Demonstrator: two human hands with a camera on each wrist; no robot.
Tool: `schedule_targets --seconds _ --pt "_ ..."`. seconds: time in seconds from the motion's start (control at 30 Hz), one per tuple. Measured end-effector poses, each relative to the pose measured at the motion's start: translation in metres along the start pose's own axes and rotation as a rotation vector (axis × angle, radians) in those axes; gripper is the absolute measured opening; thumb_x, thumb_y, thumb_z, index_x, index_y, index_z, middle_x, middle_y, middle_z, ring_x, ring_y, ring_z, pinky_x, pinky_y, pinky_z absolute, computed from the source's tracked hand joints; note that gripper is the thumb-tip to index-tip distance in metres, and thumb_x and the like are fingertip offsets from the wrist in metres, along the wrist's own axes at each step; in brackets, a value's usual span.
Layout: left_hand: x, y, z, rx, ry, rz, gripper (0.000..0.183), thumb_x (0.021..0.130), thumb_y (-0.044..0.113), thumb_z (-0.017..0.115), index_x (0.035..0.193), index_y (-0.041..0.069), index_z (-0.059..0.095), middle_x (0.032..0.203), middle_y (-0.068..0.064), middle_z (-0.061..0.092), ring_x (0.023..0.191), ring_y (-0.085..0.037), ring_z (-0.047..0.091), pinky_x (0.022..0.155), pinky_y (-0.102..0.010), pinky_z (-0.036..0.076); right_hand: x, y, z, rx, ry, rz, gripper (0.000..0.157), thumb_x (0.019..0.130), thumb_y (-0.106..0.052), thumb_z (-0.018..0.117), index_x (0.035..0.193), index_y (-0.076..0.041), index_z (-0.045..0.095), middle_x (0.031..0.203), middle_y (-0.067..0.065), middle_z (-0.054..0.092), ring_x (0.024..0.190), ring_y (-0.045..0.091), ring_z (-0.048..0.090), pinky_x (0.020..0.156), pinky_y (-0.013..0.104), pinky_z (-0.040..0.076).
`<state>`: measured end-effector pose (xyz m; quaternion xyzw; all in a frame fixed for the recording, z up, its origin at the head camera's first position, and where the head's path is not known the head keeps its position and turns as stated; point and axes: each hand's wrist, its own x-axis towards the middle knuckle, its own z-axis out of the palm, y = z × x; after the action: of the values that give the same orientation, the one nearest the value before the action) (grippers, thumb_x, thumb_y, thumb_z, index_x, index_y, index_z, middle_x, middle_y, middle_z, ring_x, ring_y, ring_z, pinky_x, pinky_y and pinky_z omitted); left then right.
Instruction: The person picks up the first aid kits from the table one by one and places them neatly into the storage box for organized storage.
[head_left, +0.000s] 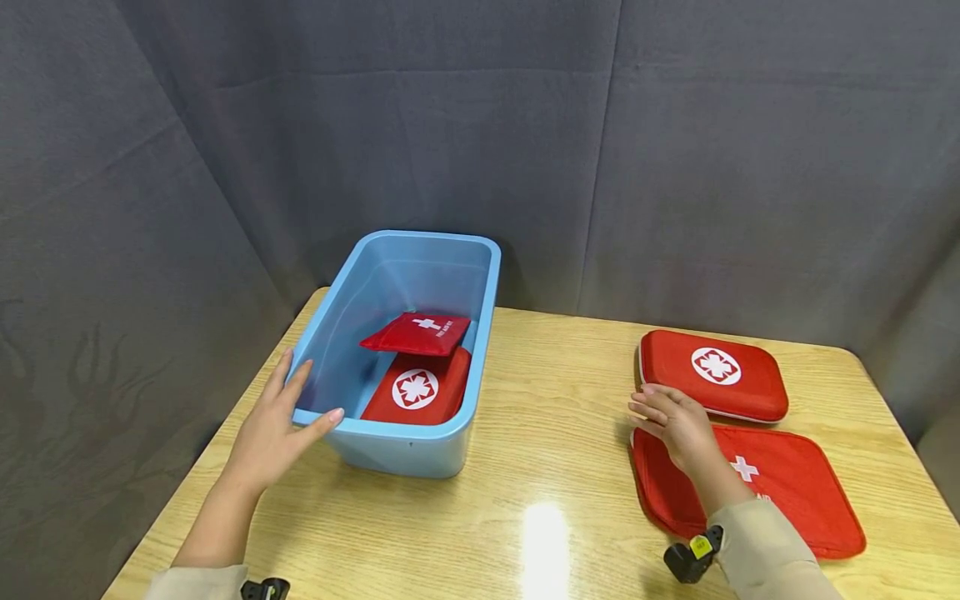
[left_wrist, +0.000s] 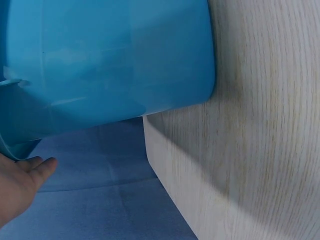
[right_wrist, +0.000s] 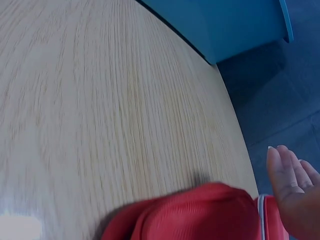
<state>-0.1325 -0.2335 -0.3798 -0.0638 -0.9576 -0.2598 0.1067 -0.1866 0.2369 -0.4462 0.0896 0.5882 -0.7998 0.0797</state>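
Observation:
A blue plastic bin (head_left: 405,431) stands at the left of the table. Inside it, a red first aid pouch (head_left: 408,335) lies tilted over a red first aid case (head_left: 442,408). My left hand (head_left: 272,433) rests on the bin's near left corner with fingers spread. Over at the right, my right hand (head_left: 678,425) hovers with extended fingers above a flat red first aid pouch (head_left: 795,475), holding nothing. Just beyond that hand lies a hard red first aid case (head_left: 750,379) with a round white emblem. The forearm hides part of the flat pouch.
The wooden table (head_left: 555,417) stretches between the bin and the red kits. Grey cloth (head_left: 555,150) hangs behind and along the left side. A bright light reflection (head_left: 545,546) shows at the table's front.

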Motion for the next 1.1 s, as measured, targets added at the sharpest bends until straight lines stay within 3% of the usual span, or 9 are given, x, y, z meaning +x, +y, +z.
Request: schedule_targets --seconds 0.43,0.83,1.1 --pt "-0.002 -0.001 0.001 -0.004 0.005 -0.005 0.075 0.077 0.044 0.058 0.134 0.003 0.029 0.143 -0.013 0.007 0.119 -0.041 0.024 0.082 -0.061 0.026 -0.02 -0.001 -0.041 0.062 -0.039 -0.076 0.009 0.087 -0.013 0.052 0.094 -0.009 0.051 0.084 0.0 0.063 0.081 0.014 0.061 0.072 0.029 0.048" --pt "-0.001 -0.001 0.0 0.002 0.013 -0.003 0.075 0.077 0.044 0.058 0.134 0.003 0.03 0.142 -0.013 0.009 0.12 -0.04 0.024 0.082 -0.061 0.027 -0.028 0.002 -0.067 0.064 -0.011 -0.085 0.014 0.086 -0.014 0.052 0.097 -0.007 0.047 0.084 0.001 0.064 0.08 0.014 0.061 0.071 0.027 0.048" --pt "-0.001 -0.001 0.001 0.001 0.015 0.006 0.075 0.078 0.044 0.057 0.134 0.003 0.029 0.142 -0.013 0.009 0.121 -0.039 0.023 0.083 -0.06 0.027 -0.035 0.003 -0.086 0.042 0.041 -0.076 0.007 0.086 -0.014 0.054 0.093 -0.015 0.053 0.082 -0.003 0.064 0.077 0.011 0.062 0.068 0.024 0.048"
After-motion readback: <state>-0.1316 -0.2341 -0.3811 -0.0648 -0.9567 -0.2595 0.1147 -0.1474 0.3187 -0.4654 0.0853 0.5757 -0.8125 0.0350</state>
